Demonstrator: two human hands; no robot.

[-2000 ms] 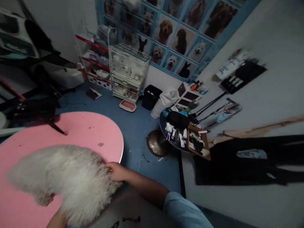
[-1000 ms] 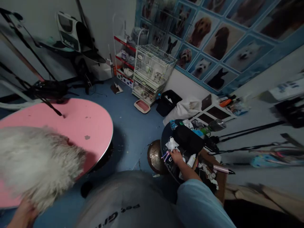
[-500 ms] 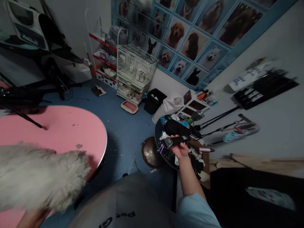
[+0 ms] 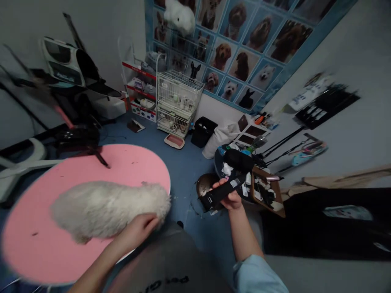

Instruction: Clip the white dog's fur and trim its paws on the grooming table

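The fingers (image 4: 216, 184) of the right hand (image 4: 233, 200) are closing firmly around a black hair clipper (image 4: 218, 196), the thumb side wrapping its lower edge. From where I'm operating, I'm holding it clear of everything, over the blue floor (image 4: 174, 175), between the round pink surface and the dark side surface (image 4: 217, 165). It is lying tilted in my grip, one end pointing left toward the dog; I'm not making out the blade well enough to describe it.

My left hand (image 4: 139, 228) is resting on the white, curly-coated dog (image 4: 104, 205), near the end closest to the rim of the pink surface (image 4: 39, 260). Its fingers are bending over the coat, but I cannot tell whether they are gripping any fur. Nor am I able to tell which end is the head.

I'm judging this step as readying the clipper while steadying the dog. The next move, I'm reckoning, is calling for a calm left hand, a check of the blade end, and a slow swing leftward, so that the dog isn't startling near the rim.
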